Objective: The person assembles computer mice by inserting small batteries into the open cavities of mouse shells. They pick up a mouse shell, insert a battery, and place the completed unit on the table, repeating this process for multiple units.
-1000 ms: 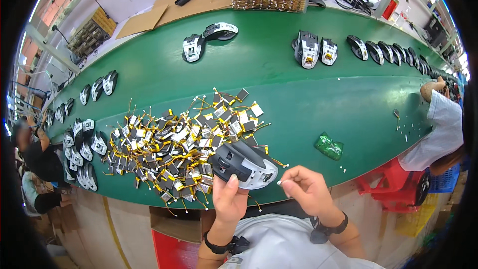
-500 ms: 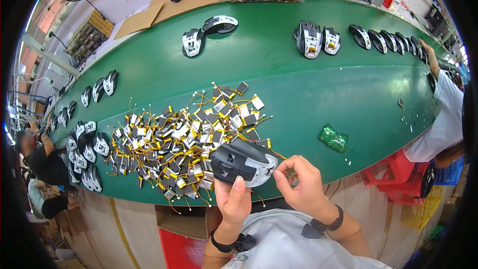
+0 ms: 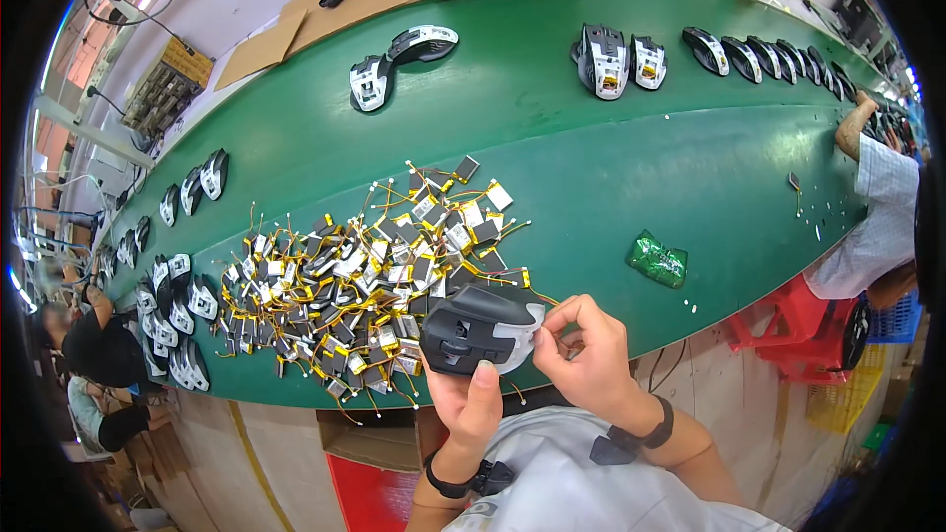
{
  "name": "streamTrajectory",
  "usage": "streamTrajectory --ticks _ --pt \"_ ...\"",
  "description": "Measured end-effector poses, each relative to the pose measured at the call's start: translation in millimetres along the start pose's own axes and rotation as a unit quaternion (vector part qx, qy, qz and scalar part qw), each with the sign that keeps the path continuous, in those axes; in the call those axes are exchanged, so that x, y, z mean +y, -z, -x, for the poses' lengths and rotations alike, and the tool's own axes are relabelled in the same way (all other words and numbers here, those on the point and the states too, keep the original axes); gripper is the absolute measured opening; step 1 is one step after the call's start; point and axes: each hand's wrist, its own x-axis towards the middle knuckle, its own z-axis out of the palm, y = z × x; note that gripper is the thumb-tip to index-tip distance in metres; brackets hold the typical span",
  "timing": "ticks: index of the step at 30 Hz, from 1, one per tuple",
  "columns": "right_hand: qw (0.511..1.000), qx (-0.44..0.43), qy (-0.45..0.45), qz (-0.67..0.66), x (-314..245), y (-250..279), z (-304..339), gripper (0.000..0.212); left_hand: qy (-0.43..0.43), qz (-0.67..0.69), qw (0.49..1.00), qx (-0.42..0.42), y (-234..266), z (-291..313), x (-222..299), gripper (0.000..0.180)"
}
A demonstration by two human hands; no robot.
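My left hand point(image 3: 470, 408) grips a black-and-white computer mouse point(image 3: 471, 337) from below, thumb on its near side. The mouse is tilted, its openings facing up, held over the near edge of the green bench. At the mouse's white right end, my right hand point(image 3: 591, 355) has thumb and forefinger pinched together. What lies between those fingertips is too small to make out; a thin yellow-orange wire runs up to the fingers from behind. Past the mouse, to the left, spreads a heap of small flat batteries point(image 3: 459, 237) with wires and white plugs.
Clustered mice point(image 3: 181, 319) stand left of the batteries. More mice point(image 3: 603, 64) are lined along the far side of the bench point(image 3: 552, 167). A green packet point(image 3: 658, 260) lies to the right. A co-worker's arm point(image 3: 855, 128) reaches in at far right. Red stools point(image 3: 788, 330) stand below.
The mouse has turned slightly in my left hand. My right fingers have drawn closer together against its white end. The whole view has shifted a little.
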Motion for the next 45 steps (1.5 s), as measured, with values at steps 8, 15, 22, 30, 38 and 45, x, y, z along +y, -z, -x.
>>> streamTrajectory --ticks 8,15,22,30,38,45 --pt "1.0 -0.005 -0.002 0.002 6 1 -2 0.017 0.018 -0.015 1.0 0.014 -2 0 3 0.064" --pt "0.995 -0.056 -0.057 -0.061 0 10 -7 0.014 0.001 -0.056 0.998 -0.018 7 2 2 0.068" --pt "0.973 -0.073 -0.15 -0.161 -3 10 -8 0.018 0.032 0.056 0.998 0.006 4 -13 1 0.055" --pt "0.965 -0.123 -0.147 -0.178 13 16 -10 0.024 0.034 0.04 0.998 -0.022 6 -12 -1 0.051" --pt "0.942 -0.153 -0.175 -0.241 22 15 -8 0.015 0.083 0.048 0.995 -0.034 10 -13 6 0.058" --pt "0.943 -0.132 -0.18 -0.246 12 11 -8 0.014 0.084 0.001 0.995 -0.05 5 -16 11 0.059"
